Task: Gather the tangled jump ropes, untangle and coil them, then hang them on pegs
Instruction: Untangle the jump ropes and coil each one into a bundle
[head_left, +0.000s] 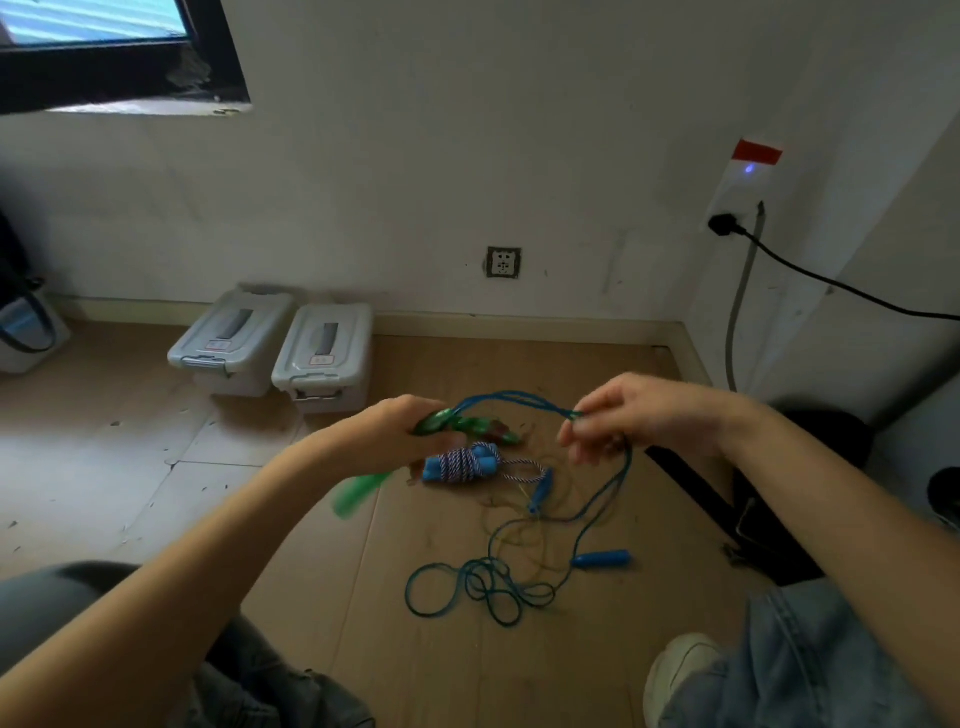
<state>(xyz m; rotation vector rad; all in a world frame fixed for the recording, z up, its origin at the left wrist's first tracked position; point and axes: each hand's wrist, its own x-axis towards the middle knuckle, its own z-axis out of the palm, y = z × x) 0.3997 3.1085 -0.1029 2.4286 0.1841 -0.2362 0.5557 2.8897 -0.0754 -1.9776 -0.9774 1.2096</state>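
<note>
Head view, person seated low over a light wooden floor (130, 467), knees in grey-blue jeans at the bottom corners, one white shoe (675, 670) at lower right.

Left hand (395, 431): fingers curled round translucent green plastic jump-rope handles (457, 423); a second green handle end (358, 491) sticks out below the wrist, blurred.

Right hand (623, 415): fingertips pinch a bundle of thin blue cord (519, 400) that arcs between the two hands, raised off the floor. From the right hand the same cord drops down to the floor and ends in a loose tangle of loops (483, 587). A solid blue plastic handle (602, 559) lies just beside that tangle; another small blue handle (537, 493) lies further back.

Below the hands, on the floor: a coiled blue-and-white braided rope wound round blue foam handles (462, 462), a short tail of it trailing to the right.

Against the wall: two grey lidded plastic storage boxes (280, 348), side by side. Wall socket (504, 262) above the skirting. Black plug and cable (810, 275) at a white outlet on the right. Dark window frame (119, 57) at upper left.
</note>
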